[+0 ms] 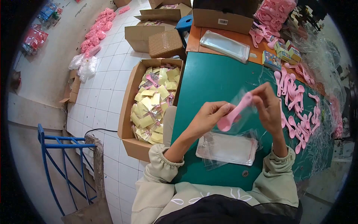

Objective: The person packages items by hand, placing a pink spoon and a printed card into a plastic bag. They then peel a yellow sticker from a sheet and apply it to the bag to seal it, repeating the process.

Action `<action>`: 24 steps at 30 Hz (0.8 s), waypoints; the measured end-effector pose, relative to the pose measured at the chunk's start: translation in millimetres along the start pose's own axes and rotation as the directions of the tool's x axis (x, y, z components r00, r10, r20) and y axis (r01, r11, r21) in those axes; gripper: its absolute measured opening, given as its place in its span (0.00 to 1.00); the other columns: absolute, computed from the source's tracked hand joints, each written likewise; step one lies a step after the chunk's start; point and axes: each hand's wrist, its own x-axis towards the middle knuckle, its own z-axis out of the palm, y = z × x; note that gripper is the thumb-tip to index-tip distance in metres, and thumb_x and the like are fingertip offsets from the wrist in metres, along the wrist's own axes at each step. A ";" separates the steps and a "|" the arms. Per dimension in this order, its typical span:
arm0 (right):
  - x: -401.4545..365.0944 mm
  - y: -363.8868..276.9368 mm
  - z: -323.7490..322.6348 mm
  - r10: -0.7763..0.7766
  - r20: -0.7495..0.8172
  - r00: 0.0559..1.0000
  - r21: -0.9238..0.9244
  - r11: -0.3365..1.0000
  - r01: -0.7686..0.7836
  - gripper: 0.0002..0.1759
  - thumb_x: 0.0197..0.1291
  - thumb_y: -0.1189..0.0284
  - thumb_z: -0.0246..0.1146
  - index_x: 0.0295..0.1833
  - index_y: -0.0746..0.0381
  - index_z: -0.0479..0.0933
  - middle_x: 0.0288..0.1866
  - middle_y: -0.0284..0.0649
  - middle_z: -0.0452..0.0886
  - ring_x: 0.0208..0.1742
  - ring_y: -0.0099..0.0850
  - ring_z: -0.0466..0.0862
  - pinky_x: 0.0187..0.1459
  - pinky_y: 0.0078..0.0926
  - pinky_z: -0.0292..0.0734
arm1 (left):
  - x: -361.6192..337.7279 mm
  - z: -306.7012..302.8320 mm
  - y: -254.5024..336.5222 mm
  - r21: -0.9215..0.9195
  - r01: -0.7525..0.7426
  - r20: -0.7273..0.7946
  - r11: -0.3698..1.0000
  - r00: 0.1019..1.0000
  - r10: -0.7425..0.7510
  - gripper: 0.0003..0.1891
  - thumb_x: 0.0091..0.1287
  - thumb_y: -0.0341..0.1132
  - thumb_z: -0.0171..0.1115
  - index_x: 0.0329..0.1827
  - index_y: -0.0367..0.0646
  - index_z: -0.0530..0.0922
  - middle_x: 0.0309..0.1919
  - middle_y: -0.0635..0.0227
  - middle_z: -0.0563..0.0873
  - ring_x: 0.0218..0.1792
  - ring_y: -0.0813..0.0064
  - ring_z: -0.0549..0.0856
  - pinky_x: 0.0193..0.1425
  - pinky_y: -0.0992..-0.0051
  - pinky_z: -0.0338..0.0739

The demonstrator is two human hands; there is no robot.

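Observation:
In front of me a pink spoon (pixel 238 109) slants inside or against a clear plastic bag, its bowl low on the left. My left hand (pixel 214 116) is closed on the bag beside the spoon's bowl, thumb on top. At the upper end of the handle, my right hand (pixel 266 106) pinches the spoon with bent fingers. Whether the bowl is fully inside the film is hard to make out. Below both hands lies a stack of flat clear bags (pixel 227 149). Many loose pink spoons (pixel 294 97) are spread right of my right hand.
Left of the green tabletop (pixel 209 78) stands a cardboard box (pixel 128 143) filled with packets with pale yellow cards. More clear bags (pixel 225 44), small boxes (pixel 272 61) and a spoon sack (pixel 276 13) sit at the back. A blue metal frame (pixel 65 145) stands far left.

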 end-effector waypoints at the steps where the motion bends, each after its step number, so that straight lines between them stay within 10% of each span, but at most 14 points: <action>1: 0.7 1.0 2.3 -0.074 0.042 0.996 -0.015 0.997 0.075 0.24 0.64 0.51 0.55 0.42 0.66 0.72 0.44 0.47 0.79 0.42 0.32 0.80 0.43 0.30 0.75 | 0.6 1.6 2.6 -0.056 -0.018 -0.059 0.998 0.998 0.014 0.20 0.74 0.42 0.45 0.51 0.32 0.75 0.37 0.63 0.85 0.37 0.80 0.82 0.42 0.81 0.78; 4: 9.6 -8.0 0.2 -0.234 0.381 0.895 -0.204 0.922 0.328 0.36 0.61 0.39 0.46 0.46 0.64 0.76 0.58 0.49 0.71 0.57 0.39 0.72 0.55 0.38 0.68 | -1.0 2.8 8.2 -0.166 -0.075 -0.206 0.983 0.978 0.039 0.19 0.75 0.41 0.45 0.48 0.31 0.75 0.36 0.60 0.85 0.36 0.79 0.84 0.41 0.82 0.79; 7: 48.0 8.5 -33.6 -0.269 0.469 0.841 0.150 0.963 0.225 0.35 0.63 0.41 0.47 0.51 0.63 0.77 0.61 0.47 0.70 0.57 0.38 0.71 0.57 0.38 0.67 | -6.0 -3.4 15.5 -0.169 -0.117 -0.251 0.979 0.965 0.072 0.17 0.74 0.40 0.45 0.47 0.32 0.76 0.36 0.58 0.85 0.36 0.77 0.85 0.40 0.82 0.80; 9: 87.5 55.6 -91.1 0.042 0.330 0.943 0.008 0.999 -0.048 0.31 0.68 0.48 0.45 0.47 0.64 0.80 0.52 0.42 0.77 0.49 0.29 0.75 0.48 0.29 0.72 | -8.5 -5.1 19.9 -0.159 -0.169 -0.289 0.973 0.950 0.118 0.17 0.74 0.39 0.46 0.47 0.32 0.76 0.36 0.58 0.85 0.36 0.77 0.85 0.39 0.82 0.81; 12: 127.3 161.4 -180.7 0.218 -0.188 0.958 -0.765 0.579 -0.282 0.25 0.61 0.52 0.58 0.42 0.67 0.78 0.34 0.47 0.81 0.36 0.34 0.81 0.38 0.30 0.73 | -11.0 -6.6 23.1 -0.163 -0.177 -0.286 0.971 0.950 0.125 0.17 0.74 0.39 0.45 0.47 0.32 0.75 0.37 0.57 0.85 0.37 0.76 0.85 0.39 0.82 0.80; 13: 131.5 184.3 -197.4 0.341 -0.334 0.879 -0.793 0.402 -0.458 0.26 0.58 0.53 0.60 0.43 0.68 0.77 0.34 0.53 0.81 0.37 0.40 0.83 0.40 0.33 0.74 | -12.0 -6.4 23.7 -0.150 -0.180 -0.283 0.972 0.950 0.132 0.17 0.74 0.39 0.45 0.47 0.32 0.75 0.38 0.57 0.85 0.37 0.76 0.85 0.39 0.81 0.80; 19: 117.0 227.9 -204.0 0.131 -0.517 0.846 -0.676 0.545 -0.497 0.24 0.47 0.58 0.66 0.41 0.68 0.78 0.38 0.55 0.81 0.41 0.48 0.82 0.42 0.42 0.74 | -11.3 -7.7 21.2 -0.095 -0.150 -0.274 0.984 0.954 0.119 0.17 0.74 0.38 0.46 0.48 0.32 0.76 0.39 0.56 0.85 0.37 0.74 0.86 0.39 0.80 0.80; 24: 105.3 207.7 -205.4 -0.045 -0.518 0.854 -0.808 0.353 -0.472 0.19 0.50 0.65 0.65 0.44 0.67 0.77 0.38 0.56 0.81 0.40 0.51 0.81 0.42 0.44 0.73 | -11.0 -5.4 23.8 -0.108 -0.069 -0.239 0.992 0.970 0.042 0.16 0.74 0.39 0.46 0.49 0.33 0.76 0.39 0.57 0.85 0.37 0.74 0.86 0.38 0.82 0.80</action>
